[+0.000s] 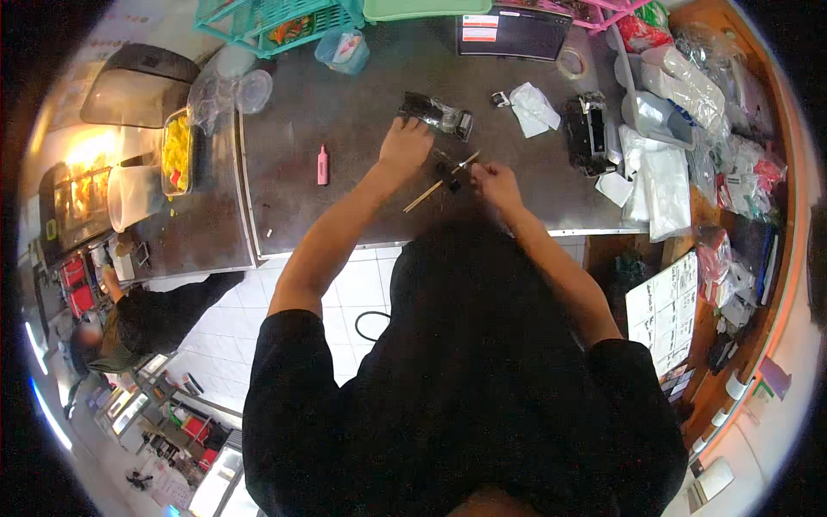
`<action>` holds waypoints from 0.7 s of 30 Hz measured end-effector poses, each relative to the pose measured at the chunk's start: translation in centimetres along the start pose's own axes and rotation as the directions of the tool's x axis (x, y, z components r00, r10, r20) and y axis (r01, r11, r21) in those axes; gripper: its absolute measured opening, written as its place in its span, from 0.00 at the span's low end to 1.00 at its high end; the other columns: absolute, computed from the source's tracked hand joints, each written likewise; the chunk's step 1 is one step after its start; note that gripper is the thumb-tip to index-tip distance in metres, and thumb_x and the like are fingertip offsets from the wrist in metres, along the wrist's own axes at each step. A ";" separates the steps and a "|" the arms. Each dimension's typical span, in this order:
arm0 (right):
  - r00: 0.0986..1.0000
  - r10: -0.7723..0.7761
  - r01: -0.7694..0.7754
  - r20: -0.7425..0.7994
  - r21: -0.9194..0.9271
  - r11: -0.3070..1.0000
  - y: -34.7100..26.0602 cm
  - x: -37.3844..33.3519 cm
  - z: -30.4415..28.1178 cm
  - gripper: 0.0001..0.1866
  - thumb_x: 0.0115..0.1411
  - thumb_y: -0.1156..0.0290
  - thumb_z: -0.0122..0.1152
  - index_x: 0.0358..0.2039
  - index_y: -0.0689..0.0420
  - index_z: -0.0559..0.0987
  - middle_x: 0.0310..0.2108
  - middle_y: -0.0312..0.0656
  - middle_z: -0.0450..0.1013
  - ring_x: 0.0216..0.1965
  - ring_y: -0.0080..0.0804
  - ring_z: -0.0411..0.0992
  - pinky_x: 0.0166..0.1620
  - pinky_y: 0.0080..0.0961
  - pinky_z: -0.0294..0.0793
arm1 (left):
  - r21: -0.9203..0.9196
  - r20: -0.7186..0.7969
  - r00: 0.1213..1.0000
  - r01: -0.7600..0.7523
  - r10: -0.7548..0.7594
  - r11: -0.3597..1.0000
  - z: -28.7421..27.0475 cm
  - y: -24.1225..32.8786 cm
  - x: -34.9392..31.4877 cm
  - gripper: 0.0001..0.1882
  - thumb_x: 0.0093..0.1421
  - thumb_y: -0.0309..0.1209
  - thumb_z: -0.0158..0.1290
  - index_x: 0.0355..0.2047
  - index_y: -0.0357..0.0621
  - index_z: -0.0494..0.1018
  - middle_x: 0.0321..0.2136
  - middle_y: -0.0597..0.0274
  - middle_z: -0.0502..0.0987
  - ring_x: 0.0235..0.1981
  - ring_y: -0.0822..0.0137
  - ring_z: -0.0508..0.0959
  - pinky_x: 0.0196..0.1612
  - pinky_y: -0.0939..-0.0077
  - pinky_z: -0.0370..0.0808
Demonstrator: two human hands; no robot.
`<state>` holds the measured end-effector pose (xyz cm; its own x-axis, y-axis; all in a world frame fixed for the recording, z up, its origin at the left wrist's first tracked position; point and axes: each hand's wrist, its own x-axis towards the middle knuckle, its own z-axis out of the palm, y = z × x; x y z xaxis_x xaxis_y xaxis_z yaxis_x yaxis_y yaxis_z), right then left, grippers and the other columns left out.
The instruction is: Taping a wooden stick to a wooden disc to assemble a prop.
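Your left fingers meet the dark bundle; the thin stick's far end lies beside your right.

On the table (284, 172), the dark bundle with clear, shiny wrapping (419, 105) lies just beyond your left hand (405, 145), its long axis running left to right and slanting toward you at the right; your fingertips are on its left end, but you cannot tell from here whether that grip is closed or just resting. The pale thin stick (422, 196) slants from near left to far right, between your hands, a small dark piece (453, 183) against it. Its far end is nearer your right hand (497, 183), whose fingers are curled; whether they pinch anything cannot be told.
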<state>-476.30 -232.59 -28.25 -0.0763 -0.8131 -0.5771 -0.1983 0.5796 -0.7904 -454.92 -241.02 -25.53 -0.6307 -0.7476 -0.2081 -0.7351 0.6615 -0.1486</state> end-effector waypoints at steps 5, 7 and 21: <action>0.995 0.093 -0.075 -0.047 0.301 0.951 0.7 -0.4 0.5 0.17 0.62 0.58 0.61 0.29 0.61 0.78 0.25 0.37 0.76 0.26 0.25 0.73 0.31 0.24 0.72 | -0.152 0.088 0.987 -0.117 0.131 0.981 0.4 0.0 1.7 0.10 0.53 0.29 0.53 0.37 0.46 0.77 0.36 0.61 0.79 0.45 0.58 0.76 0.51 0.60 0.67; 0.987 0.159 -0.159 0.022 0.265 0.951 0.6 -0.5 0.3 0.16 0.63 0.59 0.59 0.36 0.62 0.76 0.35 0.41 0.76 0.38 0.29 0.75 0.40 0.27 0.72 | -0.228 0.070 0.986 -0.129 0.149 0.965 0.5 -0.2 2.1 0.11 0.53 0.29 0.54 0.37 0.44 0.77 0.36 0.59 0.79 0.45 0.57 0.77 0.50 0.59 0.68; 0.997 0.077 -0.072 -0.024 0.170 0.983 3.1 0.8 0.3 0.17 0.62 0.60 0.61 0.34 0.65 0.76 0.30 0.40 0.76 0.35 0.26 0.75 0.37 0.22 0.72 | -0.886 0.263 0.887 0.066 0.380 0.460 3.0 1.1 5.9 0.16 0.54 0.34 0.49 0.40 0.39 0.76 0.37 0.51 0.80 0.41 0.51 0.79 0.43 0.60 0.73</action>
<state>-476.68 -231.41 -31.20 -0.1147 -0.7672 -0.6311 -0.0239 0.6372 -0.7703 -458.68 -244.54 -29.86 -0.7732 -0.3957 -0.4955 -0.5998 0.2026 0.7741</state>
